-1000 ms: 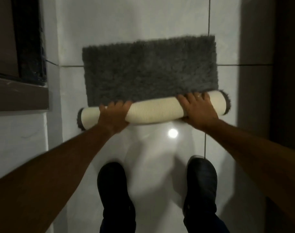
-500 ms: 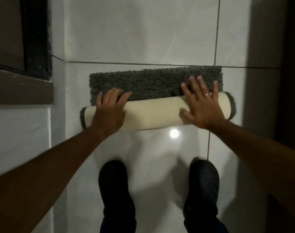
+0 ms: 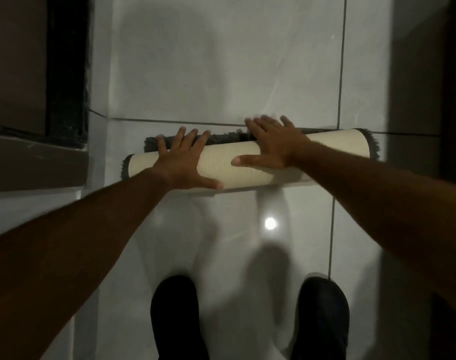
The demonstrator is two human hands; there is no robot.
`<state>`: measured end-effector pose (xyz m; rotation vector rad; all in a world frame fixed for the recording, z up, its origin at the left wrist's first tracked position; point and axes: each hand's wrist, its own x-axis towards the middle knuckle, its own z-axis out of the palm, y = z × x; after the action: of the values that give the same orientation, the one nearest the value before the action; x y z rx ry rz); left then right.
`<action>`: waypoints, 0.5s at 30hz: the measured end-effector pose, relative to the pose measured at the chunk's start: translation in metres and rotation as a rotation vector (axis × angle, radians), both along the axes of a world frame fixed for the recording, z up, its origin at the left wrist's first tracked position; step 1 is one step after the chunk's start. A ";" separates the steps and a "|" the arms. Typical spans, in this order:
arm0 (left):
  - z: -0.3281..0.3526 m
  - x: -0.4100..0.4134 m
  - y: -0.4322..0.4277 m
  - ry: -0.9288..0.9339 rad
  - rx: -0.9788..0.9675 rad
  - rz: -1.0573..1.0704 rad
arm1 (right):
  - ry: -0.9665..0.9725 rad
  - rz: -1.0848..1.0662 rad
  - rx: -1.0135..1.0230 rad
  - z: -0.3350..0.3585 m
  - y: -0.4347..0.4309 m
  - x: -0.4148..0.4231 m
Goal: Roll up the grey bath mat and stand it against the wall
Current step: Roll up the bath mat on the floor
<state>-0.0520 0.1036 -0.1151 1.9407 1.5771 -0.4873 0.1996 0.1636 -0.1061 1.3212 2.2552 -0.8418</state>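
R hand point(image 3: 274, 149) fingers point(image 3: 260, 123) motion-blurred; both shoes point(image 3: 176, 318) cut by btm edge.

bath mat point(image 3: 221, 137): grey pile, cream ribbed backing | floor tiles point(image 3: 221, 61): white, glossy | shoes point(image 3: 175, 315): black

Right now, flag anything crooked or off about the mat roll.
The bath mat roll sits slightly askew: its right end lies farther up the floor than its left. A thin grey strip remains unrolled. Nothing looks damaged.
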 end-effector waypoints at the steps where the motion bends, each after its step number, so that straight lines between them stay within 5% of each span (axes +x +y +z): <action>1: -0.001 -0.002 0.001 -0.027 0.009 0.006 | -0.021 0.024 -0.130 -0.004 0.015 -0.011; 5: 0.001 -0.007 -0.008 -0.218 0.101 0.095 | -0.051 0.052 -0.271 -0.022 0.029 -0.032; 10: 0.017 0.000 -0.069 -0.413 0.604 0.107 | 0.012 0.183 -0.127 -0.022 0.014 -0.033; 12: 0.022 0.020 -0.110 -0.594 0.395 0.195 | 0.044 0.152 -0.172 -0.018 0.002 -0.036; 15: 0.034 0.052 -0.138 -0.741 -0.415 0.991 | 0.122 0.075 -0.258 -0.009 -0.015 -0.037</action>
<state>-0.0002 -0.0343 -0.0807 0.7064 1.5146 0.2860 0.1626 0.1483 -0.1151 1.0883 2.1808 -1.1696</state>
